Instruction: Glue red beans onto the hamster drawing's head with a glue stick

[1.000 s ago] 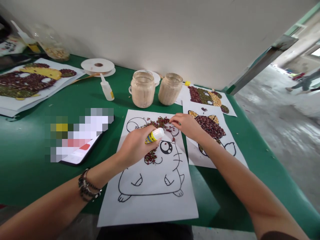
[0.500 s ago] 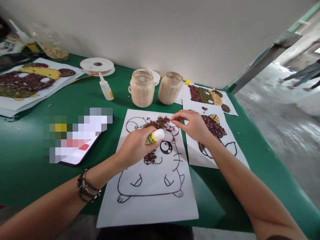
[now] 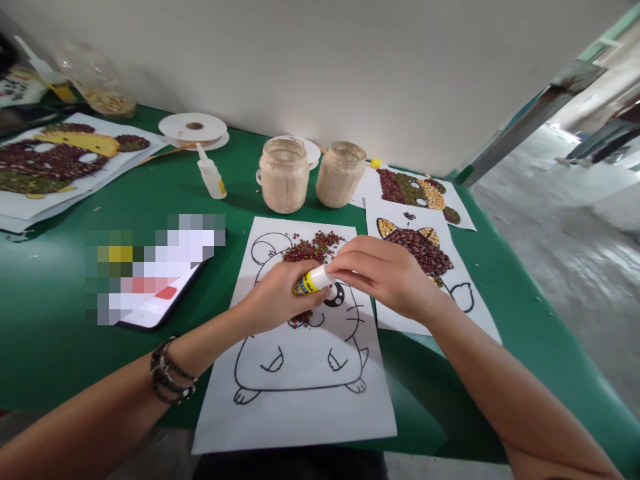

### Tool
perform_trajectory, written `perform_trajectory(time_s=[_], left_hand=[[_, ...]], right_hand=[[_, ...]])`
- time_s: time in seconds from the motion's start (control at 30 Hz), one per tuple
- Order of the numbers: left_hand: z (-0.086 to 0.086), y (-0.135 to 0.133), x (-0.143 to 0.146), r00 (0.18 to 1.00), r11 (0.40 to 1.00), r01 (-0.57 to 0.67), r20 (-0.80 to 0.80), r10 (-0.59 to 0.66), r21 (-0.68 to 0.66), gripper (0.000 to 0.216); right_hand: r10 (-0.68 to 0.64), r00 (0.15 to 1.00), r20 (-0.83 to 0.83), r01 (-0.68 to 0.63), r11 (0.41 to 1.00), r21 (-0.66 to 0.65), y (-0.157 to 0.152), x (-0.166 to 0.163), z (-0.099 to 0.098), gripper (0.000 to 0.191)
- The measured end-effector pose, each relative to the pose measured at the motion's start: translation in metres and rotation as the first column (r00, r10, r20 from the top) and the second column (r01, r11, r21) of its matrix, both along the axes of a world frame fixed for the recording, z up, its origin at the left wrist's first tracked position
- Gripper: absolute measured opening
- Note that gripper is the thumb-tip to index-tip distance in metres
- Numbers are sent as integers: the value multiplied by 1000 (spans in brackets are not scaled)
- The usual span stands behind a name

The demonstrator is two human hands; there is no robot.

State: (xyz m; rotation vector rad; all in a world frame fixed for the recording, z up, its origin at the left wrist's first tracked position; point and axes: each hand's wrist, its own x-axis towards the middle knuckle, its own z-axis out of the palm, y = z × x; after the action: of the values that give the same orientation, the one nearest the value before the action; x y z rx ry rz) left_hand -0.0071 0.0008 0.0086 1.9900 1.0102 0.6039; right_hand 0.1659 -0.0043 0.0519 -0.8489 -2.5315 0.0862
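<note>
"Yellow and white! Where is that little round tube [image 3: 311,281]?"

"In the left hand [image 3: 273,297], over the white paper sheet with a black-line animal drawing [image 3: 295,423]. The fingers and thumb are clamped around the tube, and the white end points at the right hand [image 3: 387,270]."

"How are the right hand's fingers?"

"Their tips are together, right by that white end. I can't tell if they pinch anything."

"And the tiny red and green beans [image 3: 305,251]?"

"They lie in a heap on the animal's head, just past the left hand. A few more sit by the mouth."

"What stands behind?"

"Two cloudy, cream-coloured jars [image 3: 285,183], past the paper's top edge."
</note>
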Motion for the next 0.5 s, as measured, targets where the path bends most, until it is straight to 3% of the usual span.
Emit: perform_trajectory(time_s=[0.1,0.33,0.5], left_hand=[[2,0,0,999,999,26,-37,-27,-23,16],[-7,2,-1,984,982,-32,-165,63,184,18],[-6,2,-3,951,950,-42,-279,133,311,13]], right_hand=[[-12,997,71,8,999,51,-1,-1,1,22],[-25,978,207,-7,988,154,-1,0,-3,22],[-40,988,147,30,997,70,-5,0,-4,21]])
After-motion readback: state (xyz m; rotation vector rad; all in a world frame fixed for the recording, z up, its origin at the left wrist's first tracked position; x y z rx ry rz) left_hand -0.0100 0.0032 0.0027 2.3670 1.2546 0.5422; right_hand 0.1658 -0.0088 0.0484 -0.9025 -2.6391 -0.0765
